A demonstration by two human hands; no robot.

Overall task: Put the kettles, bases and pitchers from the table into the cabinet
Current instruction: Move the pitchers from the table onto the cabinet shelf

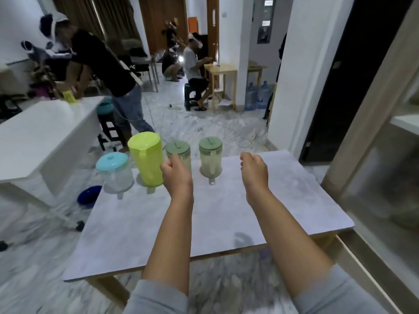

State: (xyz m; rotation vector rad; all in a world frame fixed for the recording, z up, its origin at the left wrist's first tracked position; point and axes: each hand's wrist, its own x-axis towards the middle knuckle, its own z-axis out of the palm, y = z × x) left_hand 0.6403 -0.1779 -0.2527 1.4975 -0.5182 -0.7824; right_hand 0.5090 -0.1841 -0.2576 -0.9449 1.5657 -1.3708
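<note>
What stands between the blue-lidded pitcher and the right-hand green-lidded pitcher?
Head view: the yellow-green pitcher and another green-lidded pitcher, partly hidden behind the left hand.

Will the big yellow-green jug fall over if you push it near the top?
Probably: the yellow-green jug is the tallest and fairly narrow. It looks like plastic, so likely light and stiff, unlikely to break. Its handle faces the person, so lifting should be easy.
</note>
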